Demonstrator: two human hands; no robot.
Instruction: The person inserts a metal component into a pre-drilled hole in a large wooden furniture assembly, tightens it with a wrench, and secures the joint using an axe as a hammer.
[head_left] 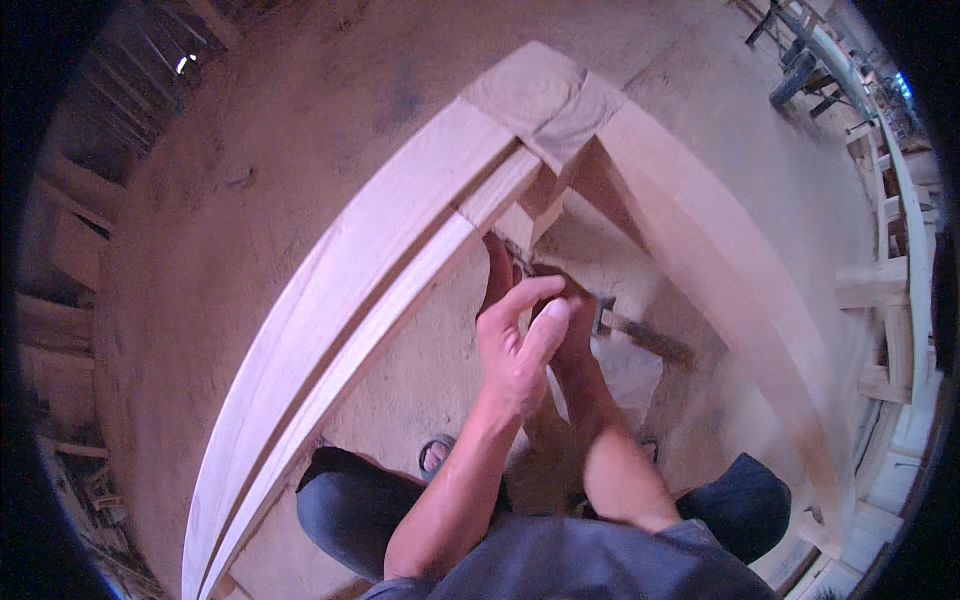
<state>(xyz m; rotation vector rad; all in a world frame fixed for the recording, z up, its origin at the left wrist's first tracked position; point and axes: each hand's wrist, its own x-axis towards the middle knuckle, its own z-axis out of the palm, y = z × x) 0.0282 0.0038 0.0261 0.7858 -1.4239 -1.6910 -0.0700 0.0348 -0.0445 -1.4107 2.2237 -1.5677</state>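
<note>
A pale wooden frame (350, 240) stands before me, its two sides meeting at a corner post with growth rings on its end grain (540, 90). Below that corner, on the inside, my hands are close together. My left hand (515, 340) is closed, with thumb and forefinger bent inward and another finger reaching up by the grooved rail (500, 190). Whatever it grips is too dark and small to name. Just behind it, my right hand (572, 315) lies in shadow, its fingers largely covered by the left.
A hammer-like tool with a wooden handle (650, 338) shows beside my right wrist. My knees (355, 505) are bent on both sides under the frame. Stacked timber (880, 285) lines the right edge, and more wooden pieces (65, 320) lie along the left. The ground (250, 190) is dusty brown.
</note>
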